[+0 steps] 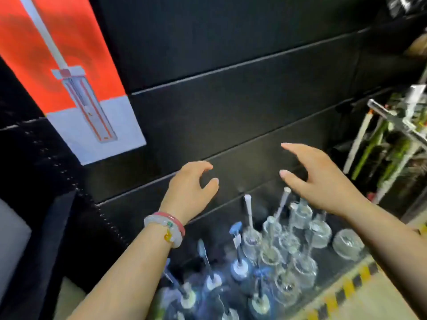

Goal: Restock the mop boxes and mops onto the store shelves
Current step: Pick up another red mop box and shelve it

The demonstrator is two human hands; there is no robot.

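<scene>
A tall mop box (69,72), orange above and pale grey below with a printed mop picture, leans at the upper left against the black slat wall (231,100). My left hand (191,190), with bracelets on its wrist, hovers in front of the wall with loosely curled fingers and holds nothing. My right hand (321,179) is beside it, fingers spread and reaching towards the wall, also holding nothing. Below my hands, several mops (261,255) wrapped in clear plastic stand upright, their thin handles pointing up.
A rack with green and white long-handled goods (388,144) stands at the right. A black and yellow hazard stripe (342,294) runs along the floor at the lower right. A dark bin or shelf edge (46,250) sits at the lower left.
</scene>
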